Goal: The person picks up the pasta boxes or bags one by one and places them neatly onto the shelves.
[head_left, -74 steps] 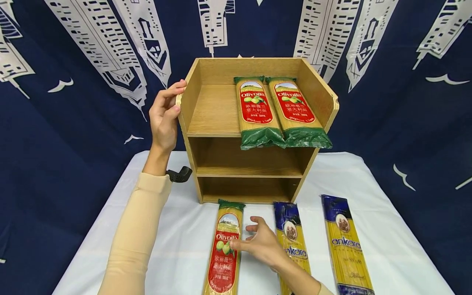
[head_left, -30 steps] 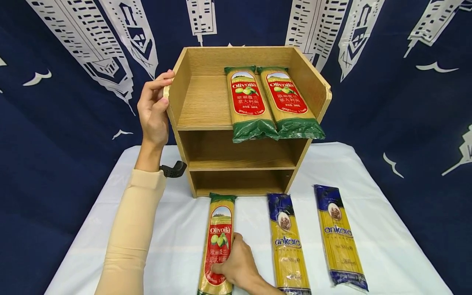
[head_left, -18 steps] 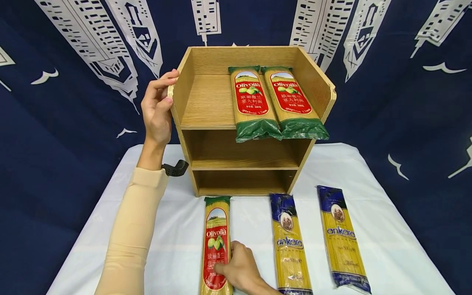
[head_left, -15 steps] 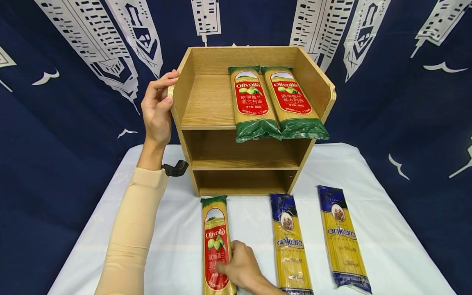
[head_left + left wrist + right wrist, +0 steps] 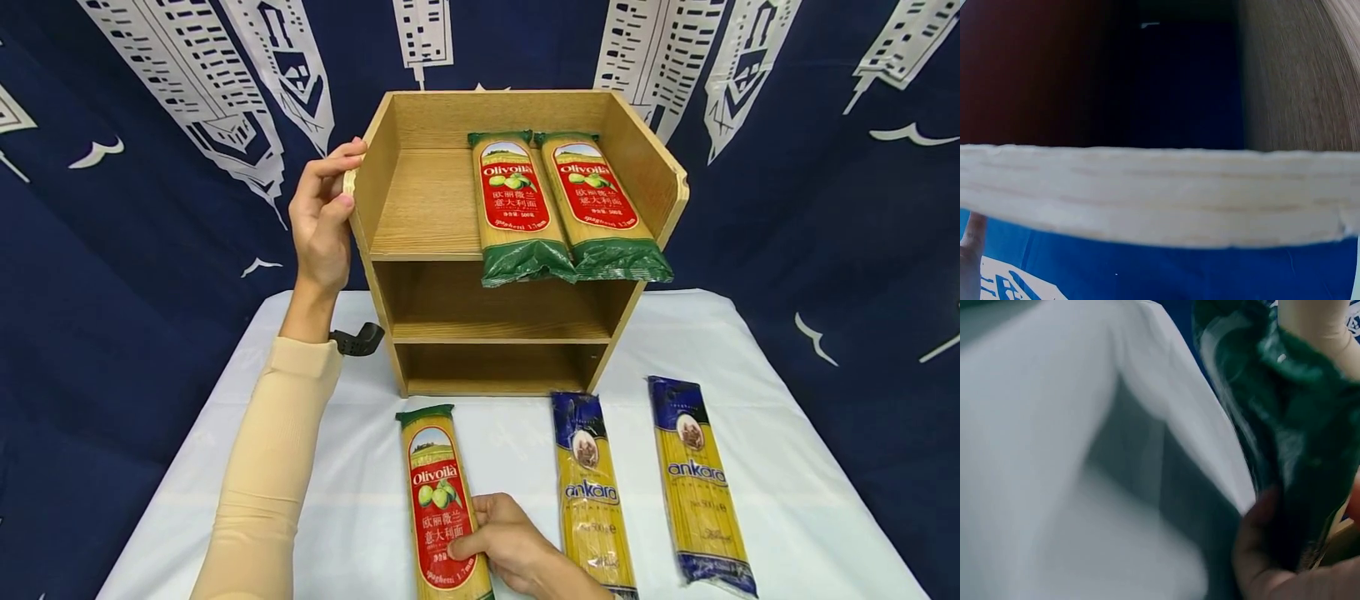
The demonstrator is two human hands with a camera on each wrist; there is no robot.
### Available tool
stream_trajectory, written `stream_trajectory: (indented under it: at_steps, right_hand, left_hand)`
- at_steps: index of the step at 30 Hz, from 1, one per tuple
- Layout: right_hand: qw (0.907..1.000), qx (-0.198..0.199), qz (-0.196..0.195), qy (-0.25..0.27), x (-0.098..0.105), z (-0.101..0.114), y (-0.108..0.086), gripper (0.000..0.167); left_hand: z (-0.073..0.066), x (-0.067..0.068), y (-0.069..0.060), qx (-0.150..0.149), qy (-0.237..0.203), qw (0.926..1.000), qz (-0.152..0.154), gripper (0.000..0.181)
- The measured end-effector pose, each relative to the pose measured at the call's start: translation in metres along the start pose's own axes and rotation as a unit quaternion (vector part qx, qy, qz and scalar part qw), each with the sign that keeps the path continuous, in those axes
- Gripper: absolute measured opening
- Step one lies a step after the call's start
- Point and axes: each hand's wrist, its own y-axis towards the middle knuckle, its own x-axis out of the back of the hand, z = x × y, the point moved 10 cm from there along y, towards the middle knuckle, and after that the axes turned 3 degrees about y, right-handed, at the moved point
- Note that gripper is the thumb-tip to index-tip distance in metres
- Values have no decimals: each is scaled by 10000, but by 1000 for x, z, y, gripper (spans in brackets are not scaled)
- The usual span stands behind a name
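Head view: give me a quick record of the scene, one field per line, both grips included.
Left grip: holding the left side edge of the wooden cabinet
Right grip: holding a red-labelled spaghetti pack, thumb on its front
Top shelf: two matching packs, side by side toward the right, green ends past the front edge
Table: two blue-and-yellow packs, right of the right grip
Backdrop: dark blue, white buildings

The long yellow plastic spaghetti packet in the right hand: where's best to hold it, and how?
Probably round the middle of the packet, from its right side, thumb on top and fingers under the edge. It's long and narrow, so the middle should balance best, and the white cloth there leaves room. The right hand grips it below the middle.
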Motion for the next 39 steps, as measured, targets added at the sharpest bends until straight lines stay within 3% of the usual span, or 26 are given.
stream_trajectory:
  at_steps: [4, 10, 16, 24, 32, 39]
  right_hand:
    - [9989, -5, 390, 253, -6, 4, -5, 45]
    - [9949, 278, 956, 181, -17, 25, -19, 51]
    - [9917, 625, 1119, -85, -24, 58, -36, 61]
    - [9872, 760, 1341, -420, -35, 99, -63, 67]
    - [9723, 1386, 1823, -472, -56, 145, -90, 63]
    - [9598, 1927, 1961, -562, -70, 191, -95, 58]
  left_hand:
    - [-1, -1, 0, -9, -25, 10000, 30, 38]
    - [-3, -1, 3, -35, -88, 9999, 107, 38]
    - [-3, -2, 6, 31, -180, 9996, 197, 37]
    - [-4, 1, 5, 53, -156, 9997, 162, 36]
    - [-3, 1, 4, 52, -162, 9997, 146, 37]
    - [0, 0, 0, 35, -239, 9996, 128, 36]
